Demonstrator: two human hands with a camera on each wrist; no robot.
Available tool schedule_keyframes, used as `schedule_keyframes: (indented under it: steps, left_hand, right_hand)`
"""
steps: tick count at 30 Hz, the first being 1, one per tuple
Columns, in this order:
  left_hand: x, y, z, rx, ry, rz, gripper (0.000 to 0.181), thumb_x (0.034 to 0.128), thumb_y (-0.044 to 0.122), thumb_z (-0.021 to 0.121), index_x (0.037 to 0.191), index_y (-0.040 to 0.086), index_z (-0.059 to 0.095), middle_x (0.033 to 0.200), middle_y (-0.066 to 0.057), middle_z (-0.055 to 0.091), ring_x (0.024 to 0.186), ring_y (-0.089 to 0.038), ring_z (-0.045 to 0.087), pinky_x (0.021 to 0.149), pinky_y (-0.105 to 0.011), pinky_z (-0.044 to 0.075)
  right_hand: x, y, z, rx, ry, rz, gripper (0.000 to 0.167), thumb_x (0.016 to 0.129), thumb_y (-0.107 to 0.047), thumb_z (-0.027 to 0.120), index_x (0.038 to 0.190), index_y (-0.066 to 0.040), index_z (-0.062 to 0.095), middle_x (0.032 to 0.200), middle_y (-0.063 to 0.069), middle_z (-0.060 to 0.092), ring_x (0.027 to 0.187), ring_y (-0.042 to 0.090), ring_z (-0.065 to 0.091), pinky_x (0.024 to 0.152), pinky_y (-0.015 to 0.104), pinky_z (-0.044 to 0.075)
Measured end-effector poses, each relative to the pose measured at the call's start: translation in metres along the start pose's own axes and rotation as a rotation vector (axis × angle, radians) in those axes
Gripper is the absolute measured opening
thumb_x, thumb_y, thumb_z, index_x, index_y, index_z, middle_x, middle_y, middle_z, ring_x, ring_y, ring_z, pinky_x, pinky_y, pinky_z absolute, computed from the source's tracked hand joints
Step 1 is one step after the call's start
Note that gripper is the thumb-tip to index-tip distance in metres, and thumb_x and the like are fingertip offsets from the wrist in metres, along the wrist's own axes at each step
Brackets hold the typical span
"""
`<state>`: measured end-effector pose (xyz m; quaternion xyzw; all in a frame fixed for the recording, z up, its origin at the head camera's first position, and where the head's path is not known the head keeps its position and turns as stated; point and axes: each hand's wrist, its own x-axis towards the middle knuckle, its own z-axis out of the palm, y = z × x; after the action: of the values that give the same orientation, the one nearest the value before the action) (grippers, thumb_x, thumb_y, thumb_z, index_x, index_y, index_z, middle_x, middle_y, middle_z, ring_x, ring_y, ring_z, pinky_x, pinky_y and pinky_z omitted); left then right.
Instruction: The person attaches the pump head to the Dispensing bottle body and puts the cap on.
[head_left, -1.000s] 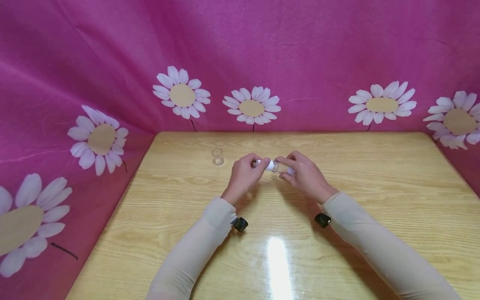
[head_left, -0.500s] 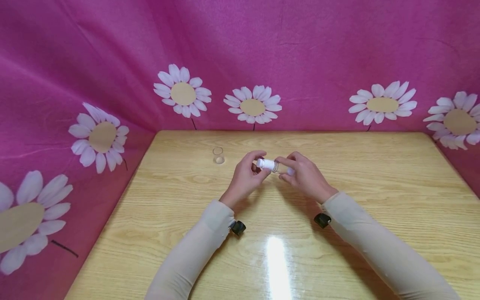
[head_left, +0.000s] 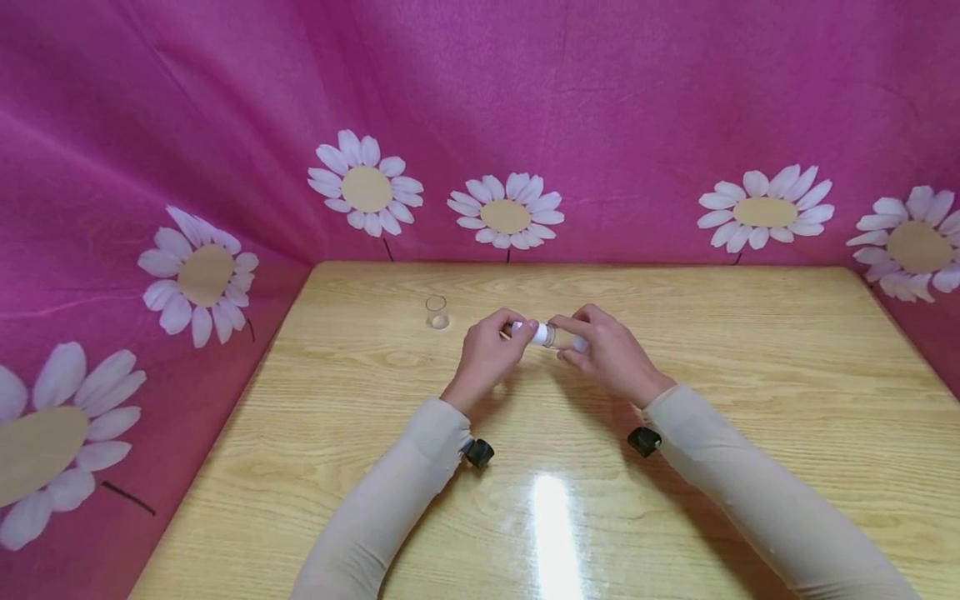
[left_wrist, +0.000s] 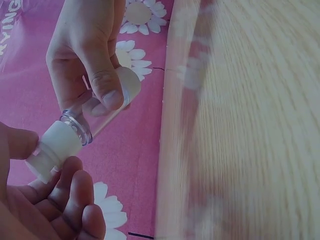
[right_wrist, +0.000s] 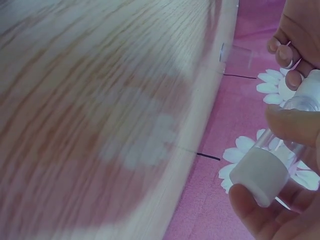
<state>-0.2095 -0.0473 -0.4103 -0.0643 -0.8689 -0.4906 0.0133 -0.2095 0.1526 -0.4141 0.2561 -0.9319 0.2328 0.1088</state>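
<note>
Between both hands, above the table, a small clear bottle (left_wrist: 105, 117) lies on its side. Its white pump top (left_wrist: 61, 139) points left, and a white base (right_wrist: 260, 175) shows at the other end. My left hand (head_left: 487, 354) pinches the pump top between thumb and fingers. Around the clear body curl the thumb and fingers of my right hand (head_left: 611, 350). In the left wrist view the top meets the bottle's neck; whether it is loose I cannot tell. A clear cap (head_left: 437, 312) stands on the table to the left of the hands.
The wooden table (head_left: 300, 433) reaches back to a pink cloth (head_left: 600, 108) printed with white flowers, which also hangs at both sides. Black wrist cameras sit under both sleeves. A bright reflection (head_left: 555, 533) lies on the near tabletop.
Half a second ago the left fingers were spread, baring the white top; now they pinch it again, as they did a second ago. The right hand has stayed nearly still.
</note>
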Motion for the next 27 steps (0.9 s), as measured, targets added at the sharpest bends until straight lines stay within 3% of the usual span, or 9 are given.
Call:
schedule_keyframes:
  steps: [13,19,23,27]
  left_hand:
    - [0.0001,0.0006,-0.0021,0.001,-0.02,-0.006,0.028,0.0963,0.043,0.06,0.1,0.017,0.067,0.089,-0.001,0.062,0.067,-0.013,0.053,0.059,-0.025,0.044]
    - [-0.0002,-0.0002,-0.0025,0.003,-0.022,0.012,0.025,0.0961,0.041,0.06,0.102,0.018,0.067,0.092,-0.001,0.063,0.068,-0.013,0.053,0.059,-0.025,0.044]
    - [-0.0013,-0.0029,-0.0031,-0.019,-0.046,0.056,0.02,0.0959,0.033,0.063,0.108,0.017,0.066,0.097,-0.002,0.064,0.073,-0.014,0.054,0.06,-0.024,0.045]
    - [-0.0028,-0.0063,-0.0043,-0.041,-0.085,0.158,0.022,0.093,0.017,0.068,0.115,0.013,0.065,0.109,-0.006,0.064,0.086,-0.02,0.059,0.065,-0.022,0.049]
  right_hand:
    - [0.0024,0.0006,0.0001,0.007,-0.007,-0.009,0.043,0.083,-0.014,0.08,0.124,-0.011,0.068,0.103,0.015,0.063,0.079,0.02,0.055,0.07,0.036,0.051]
    - [0.0031,0.0013,0.0007,0.03,0.008,0.003,0.037,0.083,-0.013,0.08,0.117,-0.006,0.067,0.104,0.013,0.065,0.084,0.023,0.06,0.075,0.04,0.053]
    - [0.0034,0.0021,0.0015,0.037,0.015,0.008,0.036,0.083,-0.013,0.08,0.115,-0.004,0.066,0.106,0.012,0.065,0.089,0.025,0.062,0.078,0.043,0.054]
    - [0.0027,0.0032,0.0023,0.042,0.018,0.001,0.035,0.083,-0.012,0.08,0.113,-0.004,0.066,0.106,0.011,0.065,0.089,0.025,0.062,0.078,0.043,0.054]
